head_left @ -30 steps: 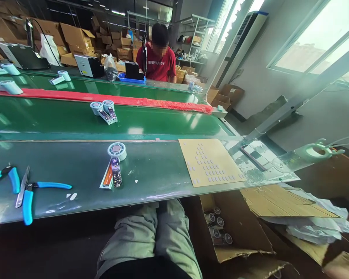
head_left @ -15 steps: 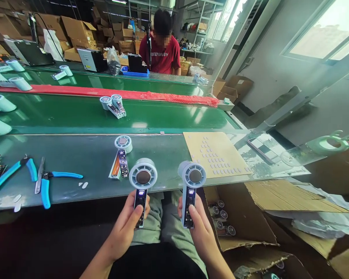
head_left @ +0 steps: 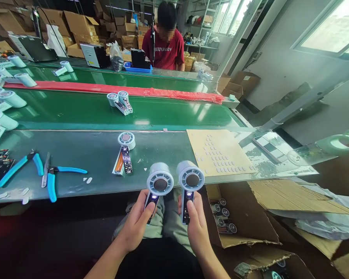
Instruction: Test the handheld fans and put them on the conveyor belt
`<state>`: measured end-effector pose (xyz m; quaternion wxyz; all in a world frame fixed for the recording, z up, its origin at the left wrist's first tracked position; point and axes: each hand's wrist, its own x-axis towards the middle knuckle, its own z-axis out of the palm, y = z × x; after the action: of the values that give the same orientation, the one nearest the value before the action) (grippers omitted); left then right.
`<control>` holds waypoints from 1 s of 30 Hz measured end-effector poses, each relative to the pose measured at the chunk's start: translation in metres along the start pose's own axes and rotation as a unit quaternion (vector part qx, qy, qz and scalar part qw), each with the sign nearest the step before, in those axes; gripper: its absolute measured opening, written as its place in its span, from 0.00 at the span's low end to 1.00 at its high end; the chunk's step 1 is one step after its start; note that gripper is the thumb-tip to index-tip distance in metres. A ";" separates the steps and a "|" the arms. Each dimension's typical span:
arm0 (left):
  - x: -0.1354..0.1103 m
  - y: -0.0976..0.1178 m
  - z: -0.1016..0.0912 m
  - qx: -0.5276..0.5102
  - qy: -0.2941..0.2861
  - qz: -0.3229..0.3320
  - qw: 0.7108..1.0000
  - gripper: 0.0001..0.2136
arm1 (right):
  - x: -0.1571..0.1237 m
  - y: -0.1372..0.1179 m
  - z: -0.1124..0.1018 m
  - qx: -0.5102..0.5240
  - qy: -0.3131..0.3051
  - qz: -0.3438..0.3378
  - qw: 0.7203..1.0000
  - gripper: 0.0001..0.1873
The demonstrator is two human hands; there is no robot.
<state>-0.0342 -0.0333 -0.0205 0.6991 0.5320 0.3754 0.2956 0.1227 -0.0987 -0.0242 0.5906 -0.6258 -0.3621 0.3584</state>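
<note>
My left hand [head_left: 137, 226] grips the handle of a pale blue handheld fan [head_left: 159, 184], thumb on its lit display. My right hand [head_left: 195, 228] holds a second handheld fan [head_left: 190, 181] the same way. Both fans stand upright, heads side by side, just in front of the green bench edge [head_left: 75, 192] and above my lap. A third fan [head_left: 126, 140] lies on the bench beyond them, with a circuit strip [head_left: 125, 159] beside it.
Blue-handled pliers [head_left: 50, 180] and cutters [head_left: 20, 168] lie at left. A tan sheet of small pads [head_left: 218, 153] lies at right. An open carton of fans [head_left: 223, 221] sits below. Two fans [head_left: 120, 101] ride the green conveyor. A person in a red shirt [head_left: 166, 50] works opposite.
Both hands came up from below holding the two fans, then moved the fan heads closer together. The camera shifted slightly right and down.
</note>
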 end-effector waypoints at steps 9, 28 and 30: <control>0.003 -0.002 0.008 -0.046 -0.044 0.000 0.998 0.16 | 0.000 0.006 0.002 0.003 0.018 0.025 1.000 0.17; 0.010 0.007 0.010 -0.087 -0.047 -0.030 0.995 0.16 | 0.003 0.010 0.008 0.193 0.021 0.091 0.977 0.21; 0.013 0.005 0.012 -0.111 -0.045 -0.026 0.993 0.15 | 0.007 0.005 0.009 0.193 0.024 0.082 0.977 0.21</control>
<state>-0.0175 -0.0274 -0.0170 0.7772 0.4541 0.3223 0.2930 0.1179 -0.0884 -0.0296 0.6773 -0.5357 -0.2193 0.4540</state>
